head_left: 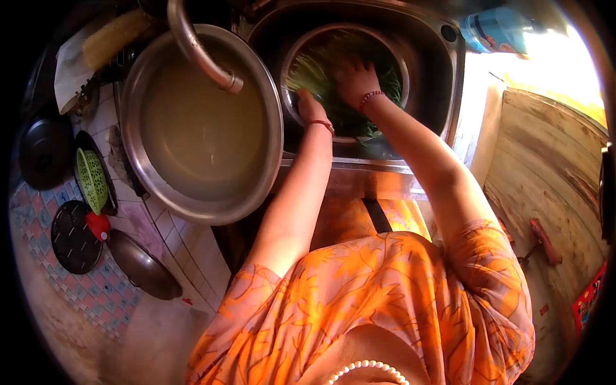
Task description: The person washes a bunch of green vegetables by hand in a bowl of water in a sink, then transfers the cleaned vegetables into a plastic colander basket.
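Note:
Long leafy greens [321, 67] lie in a round metal bowl [403, 61] that stands inside the steel sink [433, 77]. My right hand [357, 83] rests on the greens with its fingers spread, slightly blurred. At the bowl's near left side, my left hand [310, 106] reaches in among the greens; its thumb side shows, but most of its fingers are hidden. A beaded bracelet circles the right wrist and a red bangle the left. Some greens hang over the bowl's near rim.
A wide metal basin [273, 128] of cloudy water stands left of the sink, under the curved tap [208, 61]. Pans [144, 266] and a green strainer [92, 181] are at far left. A blue bottle [494, 31] lies at back right, above a wooden panel [545, 147].

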